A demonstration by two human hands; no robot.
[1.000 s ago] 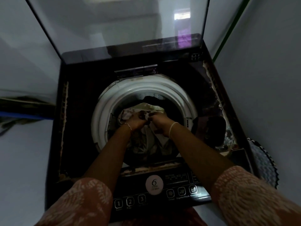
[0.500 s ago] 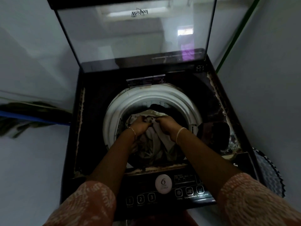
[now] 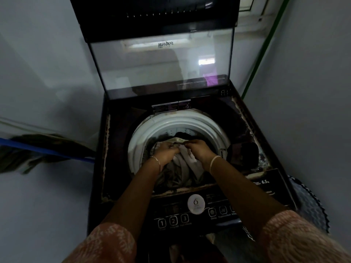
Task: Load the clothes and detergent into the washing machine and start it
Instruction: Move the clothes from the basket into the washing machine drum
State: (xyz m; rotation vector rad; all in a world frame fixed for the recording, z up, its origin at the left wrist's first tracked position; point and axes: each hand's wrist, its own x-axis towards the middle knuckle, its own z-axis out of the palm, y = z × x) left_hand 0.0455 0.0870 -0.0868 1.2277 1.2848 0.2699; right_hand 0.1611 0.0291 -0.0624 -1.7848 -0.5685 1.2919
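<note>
A dark top-load washing machine point(image 3: 117, 149) stands open, its glass lid point(image 3: 161, 69) raised at the back. Inside the white drum rim point(image 3: 182, 120) lies a pale beige and white garment point(image 3: 182, 168) over darker clothes. Both my hands are down in the drum, side by side. My left hand point(image 3: 167, 153) grips the garment's upper edge at the left. My right hand point(image 3: 199, 149) pinches the same edge just to the right. The control panel point(image 3: 195, 213) with numbered buttons runs along the front, under my forearms. No detergent is in view.
Walls close in on both sides. A broom with a blue handle point(image 3: 38, 150) leans at the left. A dark round mat with a scalloped edge point(image 3: 307, 209) lies at the machine's right. More cloth point(image 3: 224, 245) hangs below the panel.
The view has tilted up and the machine sits further right in frame, so more of the lid shows. Both hands stay on the pale garment in the drum, barely shifted.
</note>
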